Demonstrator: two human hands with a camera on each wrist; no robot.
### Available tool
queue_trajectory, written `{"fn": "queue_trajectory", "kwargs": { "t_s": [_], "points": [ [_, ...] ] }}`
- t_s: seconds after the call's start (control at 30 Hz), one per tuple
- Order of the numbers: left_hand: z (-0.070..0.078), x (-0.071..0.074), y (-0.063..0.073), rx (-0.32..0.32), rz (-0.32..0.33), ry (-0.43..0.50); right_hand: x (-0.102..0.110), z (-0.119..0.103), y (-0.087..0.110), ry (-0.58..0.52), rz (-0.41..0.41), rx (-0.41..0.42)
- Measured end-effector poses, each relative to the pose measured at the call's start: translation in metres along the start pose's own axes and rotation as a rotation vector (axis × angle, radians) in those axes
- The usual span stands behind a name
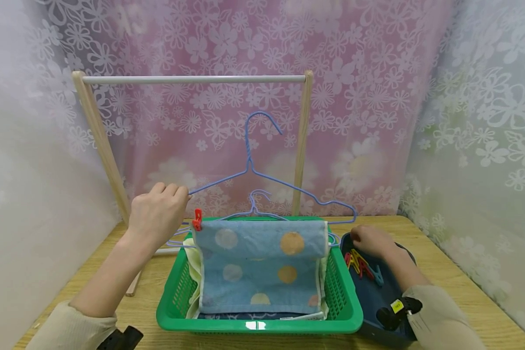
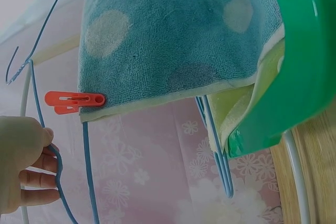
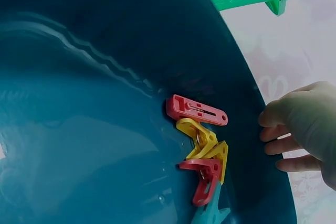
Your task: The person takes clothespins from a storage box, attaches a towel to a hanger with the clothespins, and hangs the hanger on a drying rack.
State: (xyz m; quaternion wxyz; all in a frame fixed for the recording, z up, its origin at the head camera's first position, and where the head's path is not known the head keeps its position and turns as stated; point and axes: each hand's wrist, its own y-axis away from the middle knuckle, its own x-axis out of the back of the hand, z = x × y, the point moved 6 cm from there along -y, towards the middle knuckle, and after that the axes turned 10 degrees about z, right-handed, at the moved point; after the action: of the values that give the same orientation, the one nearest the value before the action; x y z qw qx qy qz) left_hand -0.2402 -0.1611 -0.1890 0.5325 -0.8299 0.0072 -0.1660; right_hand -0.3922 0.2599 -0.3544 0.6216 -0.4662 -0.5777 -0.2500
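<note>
My left hand (image 1: 159, 211) grips a blue wire hanger (image 1: 288, 183) by its left shoulder, with the hook pointing up. Over the hanger's lower bar hangs a blue polka-dot towel (image 1: 258, 272), its lower part in front of the green basket. At the towel's left upper corner, a red clothespin (image 1: 197, 221) clips it to the bar. My right hand (image 1: 369, 239) is at the far end of a dark blue basin (image 1: 382, 316), its loosely bent fingers (image 3: 273, 132) overlapping the rim. Several red, yellow and blue clothespins (image 3: 202, 145) lie in the basin, apart from that hand.
The green basket (image 1: 166, 313) holds pale yellow cloth (image 1: 193, 262) and more blue wire hangers (image 1: 254, 212). Behind it stands a wooden rack (image 1: 306, 146) with a white crossbar (image 1: 192, 79). A floral curtain (image 1: 358, 97) closes off the back of the wooden table (image 1: 428, 243).
</note>
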Motion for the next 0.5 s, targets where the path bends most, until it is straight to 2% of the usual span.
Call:
{"fn": "queue_trajectory", "kwargs": {
  "t_s": [0.13, 0.3, 0.5],
  "points": [
    [0.0, -0.001, 0.0, -0.004, -0.002, 0.0, -0.002, -0.003, 0.0, -0.013, -0.002, 0.027],
    [0.001, -0.003, 0.0, 0.0, -0.026, 0.001, -0.009, -0.004, 0.002, -0.064, -0.056, 0.056],
    [0.0, -0.004, 0.002, 0.006, -0.046, -0.002, -0.017, -0.001, 0.003, -0.085, -0.122, 0.024]
  ]
}}
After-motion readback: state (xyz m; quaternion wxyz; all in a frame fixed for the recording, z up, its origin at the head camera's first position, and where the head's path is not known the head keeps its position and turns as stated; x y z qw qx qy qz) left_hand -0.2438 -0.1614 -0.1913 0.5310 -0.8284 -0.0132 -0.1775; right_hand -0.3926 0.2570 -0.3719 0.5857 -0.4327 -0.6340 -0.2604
